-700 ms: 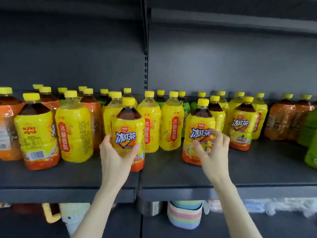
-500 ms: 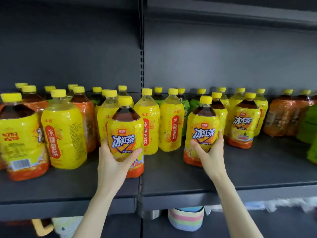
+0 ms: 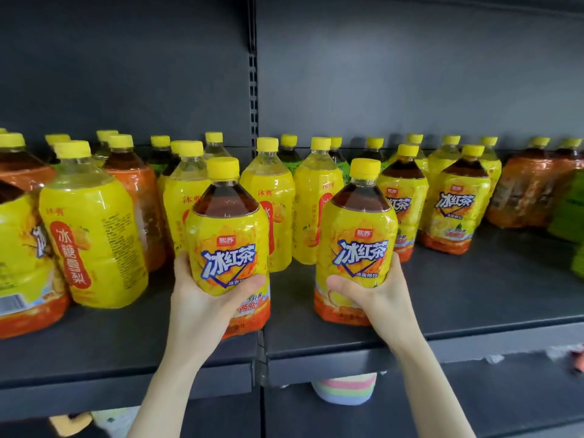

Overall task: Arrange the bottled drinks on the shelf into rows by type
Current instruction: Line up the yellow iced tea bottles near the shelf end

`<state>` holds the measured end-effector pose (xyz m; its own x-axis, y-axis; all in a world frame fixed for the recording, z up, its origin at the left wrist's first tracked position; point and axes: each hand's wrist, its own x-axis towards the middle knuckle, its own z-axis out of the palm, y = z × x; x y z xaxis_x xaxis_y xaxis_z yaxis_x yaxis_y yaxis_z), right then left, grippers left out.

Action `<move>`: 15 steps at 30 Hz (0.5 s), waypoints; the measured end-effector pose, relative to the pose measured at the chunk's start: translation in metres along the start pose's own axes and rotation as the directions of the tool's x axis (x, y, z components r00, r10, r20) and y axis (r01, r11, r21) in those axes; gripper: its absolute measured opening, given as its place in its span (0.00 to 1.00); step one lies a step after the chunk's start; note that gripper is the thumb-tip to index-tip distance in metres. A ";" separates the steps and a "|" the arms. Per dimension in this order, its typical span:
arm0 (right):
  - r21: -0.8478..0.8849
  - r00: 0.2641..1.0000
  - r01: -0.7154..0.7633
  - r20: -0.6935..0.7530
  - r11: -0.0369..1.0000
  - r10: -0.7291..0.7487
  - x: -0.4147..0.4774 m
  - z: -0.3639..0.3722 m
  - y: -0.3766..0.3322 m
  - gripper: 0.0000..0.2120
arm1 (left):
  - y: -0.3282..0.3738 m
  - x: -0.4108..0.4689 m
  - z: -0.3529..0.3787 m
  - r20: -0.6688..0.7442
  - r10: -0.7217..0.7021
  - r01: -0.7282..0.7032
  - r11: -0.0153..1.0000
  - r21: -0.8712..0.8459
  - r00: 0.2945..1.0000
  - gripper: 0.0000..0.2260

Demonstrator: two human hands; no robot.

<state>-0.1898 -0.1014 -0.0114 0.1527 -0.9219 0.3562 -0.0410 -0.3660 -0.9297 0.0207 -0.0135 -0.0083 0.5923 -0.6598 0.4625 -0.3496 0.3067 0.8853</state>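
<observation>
Left grip point(image 3: 202, 298): wrapped round the lower half of the left iced-tea bottle point(image 3: 227, 235), thumb across the front label, fingers hidden behind.
Right grip point(image 3: 379, 295): clasped round the lower half of the right iced-tea bottle point(image 3: 357, 241), thumb on the front label, palm against the bottle's right side.
Left iced-tea bottle: upright at the front of the shelf point(image 3: 474, 298), over the seam between the two shelf boards; standing or just lifted, cannot tell.
Right iced-tea bottle: upright near the front edge of the right board, apart from the left one.
Both held bottles: yellow caps, dark tea, yellow labels with orange bases.
More iced tea point(image 3: 455, 207): two alike bottles upright behind and to the right, side by side.
Pear-drink bottles point(image 3: 91, 241): clear liquid, yellow labels; one large at the left front, others just behind the two held bottles.
Orange-label bottles point(image 3: 524, 191): grouped at the far right; more mixed in at the left.
Green-label bottles point(image 3: 568, 216): at the right edge, blurred.
Slotted post point(image 3: 252, 90): upright in the dark back wall, above the seam.
Striped item point(image 3: 344, 390): pastel, below the shelf.
</observation>
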 end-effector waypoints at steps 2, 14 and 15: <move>0.049 1.000 0.011 -0.007 0.999 -0.011 -0.007 0.005 -0.005 0.38 | 0.001 -0.001 0.000 -0.007 0.008 -0.008 1.000 -0.007 1.000 0.42; 0.238 0.990 0.052 -0.142 0.970 -0.018 -0.065 -0.053 -0.039 0.31 | 0.056 -0.061 0.038 0.091 0.026 -0.008 0.982 -0.189 0.996 0.31; 0.231 0.988 0.053 -0.155 0.972 -0.017 -0.071 -0.067 -0.042 0.30 | 0.061 -0.068 0.049 0.115 0.024 0.001 0.977 -0.213 0.993 0.32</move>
<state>-0.2652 -0.0286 0.0088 -0.0011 -0.9242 0.3818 0.1965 -0.3746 -0.9062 -0.0765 0.0167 0.0119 0.4966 -0.7265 0.4749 -0.1863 0.4452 0.8759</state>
